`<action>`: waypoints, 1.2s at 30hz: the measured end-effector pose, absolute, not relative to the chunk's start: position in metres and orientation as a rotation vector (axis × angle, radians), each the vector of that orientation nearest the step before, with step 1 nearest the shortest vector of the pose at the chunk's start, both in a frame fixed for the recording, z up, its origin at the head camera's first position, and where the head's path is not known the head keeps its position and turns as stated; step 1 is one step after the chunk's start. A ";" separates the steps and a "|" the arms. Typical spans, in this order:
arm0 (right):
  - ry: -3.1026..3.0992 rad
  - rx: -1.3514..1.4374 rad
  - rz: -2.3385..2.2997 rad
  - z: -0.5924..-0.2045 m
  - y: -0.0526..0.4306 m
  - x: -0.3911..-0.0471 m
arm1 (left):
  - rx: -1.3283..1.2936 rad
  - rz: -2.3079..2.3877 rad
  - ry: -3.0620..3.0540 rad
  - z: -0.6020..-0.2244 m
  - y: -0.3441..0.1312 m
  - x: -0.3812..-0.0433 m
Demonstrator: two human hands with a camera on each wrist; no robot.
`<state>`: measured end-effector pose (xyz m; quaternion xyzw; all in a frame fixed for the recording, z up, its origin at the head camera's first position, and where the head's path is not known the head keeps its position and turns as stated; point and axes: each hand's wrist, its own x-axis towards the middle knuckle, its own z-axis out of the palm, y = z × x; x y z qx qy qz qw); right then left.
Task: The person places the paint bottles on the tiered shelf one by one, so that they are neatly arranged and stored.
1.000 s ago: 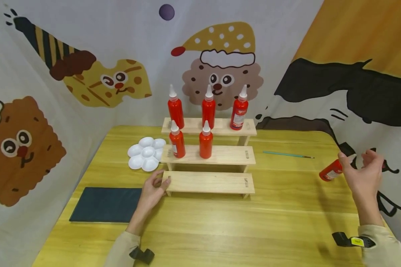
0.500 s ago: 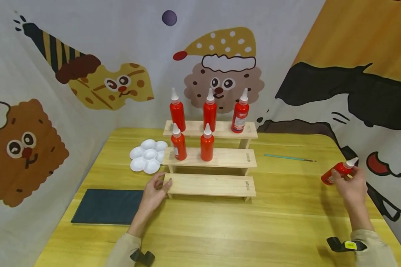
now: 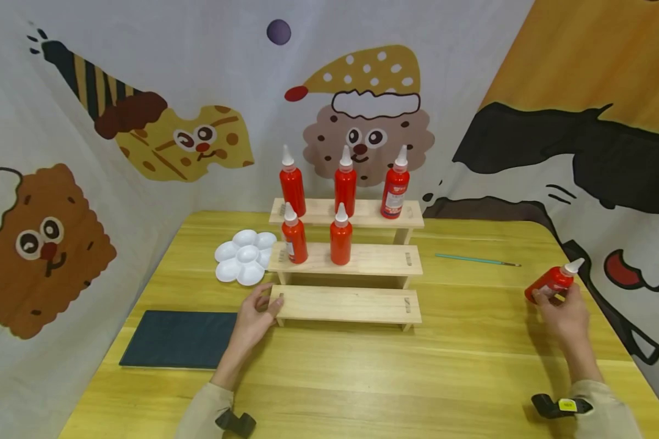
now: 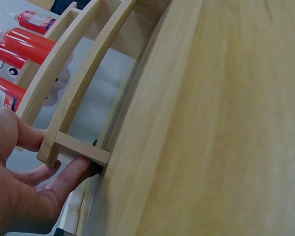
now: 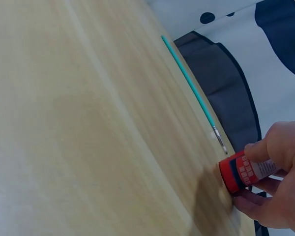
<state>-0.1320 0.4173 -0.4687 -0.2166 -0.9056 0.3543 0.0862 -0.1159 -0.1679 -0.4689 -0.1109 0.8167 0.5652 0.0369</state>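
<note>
My left hand (image 3: 251,320) holds the left end of the lowest step of a wooden tiered shelf (image 3: 345,303). In the left wrist view, the thumb lies on the board's end and the fingers are against the short leg (image 4: 82,147). At the right side of the table, my right hand (image 3: 567,317) grips a red paint bottle (image 3: 552,280) by its body. The bottle leans, its white nozzle pointing up and right. Seen from the right wrist, thumb and fingers wrap the bottle's label (image 5: 250,169); its nozzle is hidden there.
Three red bottles (image 3: 345,189) stand on the top step and two more (image 3: 340,244) on the middle one. A white flower-shaped palette (image 3: 247,255) and a dark flat board (image 3: 178,339) lie left. A teal paintbrush (image 3: 475,260) lies right of the shelf.
My right hand, whose fingers were spread around the bottle's top, has come down and left and now grips its body. The left hand keeps its place on the shelf.
</note>
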 end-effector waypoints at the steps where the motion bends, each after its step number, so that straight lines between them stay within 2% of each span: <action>1: -2.697 -0.638 1.040 -0.470 0.416 -0.131 | -0.340 1.735 2.508 -0.469 -0.168 -0.116; 12: -2.588 -0.647 1.036 -0.471 0.401 -0.130 | -0.327 1.744 2.504 -0.470 -0.167 -0.116; 25: -2.500 -0.602 1.067 -0.428 0.366 -0.134 | -0.318 1.777 2.492 -0.470 -0.169 -0.116; 36: -2.401 -0.383 1.194 -0.399 0.327 -0.129 | -0.325 1.777 2.485 -0.470 -0.170 -0.115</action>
